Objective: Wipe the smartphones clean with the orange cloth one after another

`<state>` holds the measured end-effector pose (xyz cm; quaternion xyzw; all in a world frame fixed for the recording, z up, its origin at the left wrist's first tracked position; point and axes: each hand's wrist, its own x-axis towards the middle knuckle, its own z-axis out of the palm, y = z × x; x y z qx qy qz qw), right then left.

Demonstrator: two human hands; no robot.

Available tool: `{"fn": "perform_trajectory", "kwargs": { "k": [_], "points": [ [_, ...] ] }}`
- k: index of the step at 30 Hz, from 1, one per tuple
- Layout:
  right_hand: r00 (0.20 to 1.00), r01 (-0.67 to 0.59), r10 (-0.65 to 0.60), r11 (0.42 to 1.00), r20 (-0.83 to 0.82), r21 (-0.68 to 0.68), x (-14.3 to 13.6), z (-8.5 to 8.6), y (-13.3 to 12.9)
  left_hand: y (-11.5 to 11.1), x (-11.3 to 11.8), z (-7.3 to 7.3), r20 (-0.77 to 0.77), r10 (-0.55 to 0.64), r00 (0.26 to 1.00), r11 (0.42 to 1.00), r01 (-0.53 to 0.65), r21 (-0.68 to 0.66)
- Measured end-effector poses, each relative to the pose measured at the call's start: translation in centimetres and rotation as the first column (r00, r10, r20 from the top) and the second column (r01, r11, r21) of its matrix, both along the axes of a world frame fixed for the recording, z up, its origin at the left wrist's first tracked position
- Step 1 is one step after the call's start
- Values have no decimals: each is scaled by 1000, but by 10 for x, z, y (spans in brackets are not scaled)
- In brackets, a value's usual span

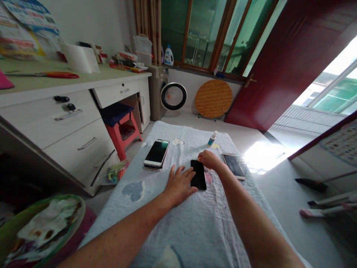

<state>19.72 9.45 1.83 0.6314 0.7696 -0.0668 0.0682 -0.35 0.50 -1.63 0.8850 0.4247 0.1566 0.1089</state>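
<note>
A black smartphone [198, 178] lies flat on the pale cloth in front of me. My left hand [180, 183] rests along its left side, fingers spread, with fingertips and thumb at the phone's edge. At the phone's top right corner my right hand [208, 159] is closed, fingers curled down; whatever they hold, if anything, is hidden. To the left sits a stack of phones, a white-framed smartphone [157, 153] on top. A tablet-like device with a dark screen [233, 166] lies right of my right forearm. Beyond my right hand stands a small spray bottle [212, 139].
The cloth-covered table [200, 230] has a floor gap around it. Left are a white desk [69, 111], a red stool [124, 130] and a full waste bin [80, 208]. A washing machine [156, 89] with its door open and a round wooden tabletop [213, 98] stand behind.
</note>
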Motion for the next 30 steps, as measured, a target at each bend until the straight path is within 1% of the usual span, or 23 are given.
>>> {"fn": "perform_trajectory", "kwargs": {
  "k": [5,9,13,16,19,23,25,30],
  "points": [
    [997,79,-78,997,-21,23,10,-5,-8,0,0,-1,6,-8,1000,1000,8,-6],
    [990,136,-134,988,-43,69,9,-10,-18,2,0,-5,13,-15,1000,1000,15,-8],
    [984,168,-161,979,-73,113,8,-14,-32,4,0,-8,3,-21,1000,1000,21,-9],
    [982,171,-160,978,-100,120,7,-13,-44,4,0,-8,4,-22,1000,1000,22,-7],
    [981,165,-150,980,-124,113,6,-9,-58,3,0,-7,4,-20,1000,1000,20,-7],
    [983,124,-110,988,-147,88,3,-3,-76,3,0,-7,1,-20,1000,1000,20,-8],
    [983,110,-97,991,-157,78,2,-2,-83,2,0,-7,2,-21,1000,1000,21,-3],
    [981,116,-111,993,-161,27,1,-1,-96,3,0,-8,7,-17,1000,1000,17,16]
  ]
}}
